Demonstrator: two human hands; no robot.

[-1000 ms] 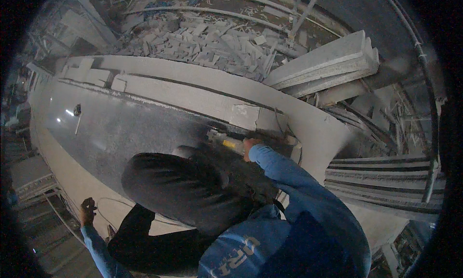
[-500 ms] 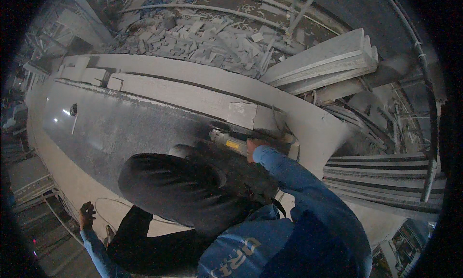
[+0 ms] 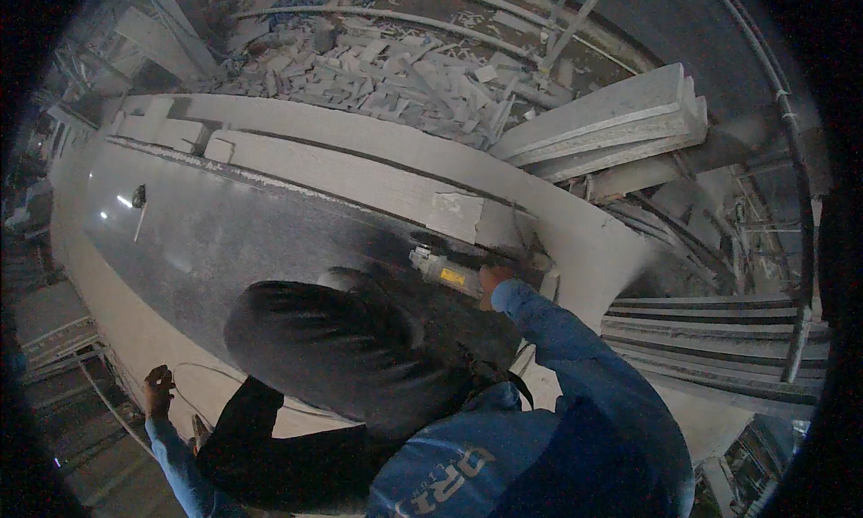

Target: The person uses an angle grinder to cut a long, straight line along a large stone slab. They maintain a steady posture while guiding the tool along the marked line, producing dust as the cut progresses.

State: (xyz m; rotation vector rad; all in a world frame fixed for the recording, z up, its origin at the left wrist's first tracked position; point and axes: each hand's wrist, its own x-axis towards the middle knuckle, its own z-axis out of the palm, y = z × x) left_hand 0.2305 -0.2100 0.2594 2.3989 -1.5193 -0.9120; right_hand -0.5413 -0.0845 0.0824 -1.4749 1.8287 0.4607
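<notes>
My right hand [image 3: 492, 284] is wrapped round the rear of a grey angle grinder [image 3: 452, 276] with a yellow label. The grinder's head lies low at the far edge of a dark stone slab [image 3: 234, 221], and its disc cannot be made out. Off at the lower left, my left hand [image 3: 159, 385] is held out beyond the slab, fingers bent and apart, with nothing visible in it. Near that hand a thin cable [image 3: 202, 366] curves over the pale surface. My bent knee in dark trousers [image 3: 315, 338] covers part of the slab.
Pale stone strips [image 3: 333, 174] lie along the slab's far edge. Behind is a heap of broken offcuts [image 3: 387, 78]. Stacked thick slabs [image 3: 611, 123] stand at the far right, with long pieces [image 3: 701, 329] below them. A small dark object [image 3: 138, 196] rests on the slab's left end.
My right hand and the grinder have shifted a little to the right along the slab's edge. My left hand's fingers have changed pose slightly. The whole view has moved a little.
</notes>
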